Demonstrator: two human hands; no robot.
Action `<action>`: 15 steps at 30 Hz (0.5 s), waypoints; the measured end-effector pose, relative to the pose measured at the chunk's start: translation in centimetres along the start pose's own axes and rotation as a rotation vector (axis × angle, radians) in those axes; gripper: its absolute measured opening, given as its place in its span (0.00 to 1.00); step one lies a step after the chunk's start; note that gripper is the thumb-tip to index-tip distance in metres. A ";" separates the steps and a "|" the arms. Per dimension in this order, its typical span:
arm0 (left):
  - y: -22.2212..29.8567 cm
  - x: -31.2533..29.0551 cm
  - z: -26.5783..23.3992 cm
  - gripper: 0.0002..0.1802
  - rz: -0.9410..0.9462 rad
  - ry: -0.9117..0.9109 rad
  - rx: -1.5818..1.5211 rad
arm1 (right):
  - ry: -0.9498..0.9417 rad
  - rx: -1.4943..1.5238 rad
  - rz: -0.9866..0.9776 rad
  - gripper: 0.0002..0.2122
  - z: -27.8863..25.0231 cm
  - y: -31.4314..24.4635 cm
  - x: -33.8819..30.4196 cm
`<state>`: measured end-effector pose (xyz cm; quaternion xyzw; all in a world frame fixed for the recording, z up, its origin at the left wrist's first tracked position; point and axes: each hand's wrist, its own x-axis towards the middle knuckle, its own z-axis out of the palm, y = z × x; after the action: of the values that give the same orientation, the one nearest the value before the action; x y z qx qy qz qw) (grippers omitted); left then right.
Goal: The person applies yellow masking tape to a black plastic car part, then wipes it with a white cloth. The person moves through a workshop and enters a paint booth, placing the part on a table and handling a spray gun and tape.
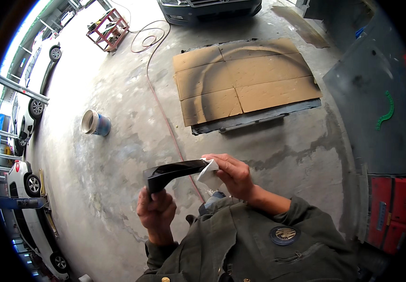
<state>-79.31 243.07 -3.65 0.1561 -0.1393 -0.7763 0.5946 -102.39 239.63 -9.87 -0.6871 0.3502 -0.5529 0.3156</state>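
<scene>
A glossy black curved trim piece (174, 170), bent downward at one end, is held up in front of my body. My left hand (156, 207) is closed around its lower left end, with the thumb and fingers wrapped about it. At the other end, my right hand (233, 175) pinches a folded white wipe (206, 173), either cloth or paper. This wipe touches the tip of the trim piece and partly covers it. Whether my right fingers also grip the trim piece itself, I cannot tell.
Flattened cardboard (254, 77) with dark spray marks covers a low stand ahead. A bucket (96, 123) sits left on the concrete floor, past a red hose (163, 117). Farther off are a red tool cart (107, 31) and parked cars. A red cabinet (391, 211) stands right.
</scene>
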 end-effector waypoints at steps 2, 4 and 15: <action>0.4 -0.1 -0.2 0.19 0.014 -0.024 -0.119 | -0.046 0.177 0.084 0.17 -0.2 0.1 -0.1; 1.0 -0.1 -0.3 0.18 0.038 -0.059 -0.183 | -0.095 0.317 0.162 0.14 -0.4 0.0 0.1; 0.9 -0.9 -1.1 0.15 0.162 0.003 -0.379 | 0.123 0.697 0.655 0.10 -0.9 0.8 -0.5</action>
<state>-77.85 243.66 -4.21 0.0307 -0.0021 -0.7381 0.6740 -103.47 239.57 -10.59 -0.3601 0.3601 -0.5483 0.6633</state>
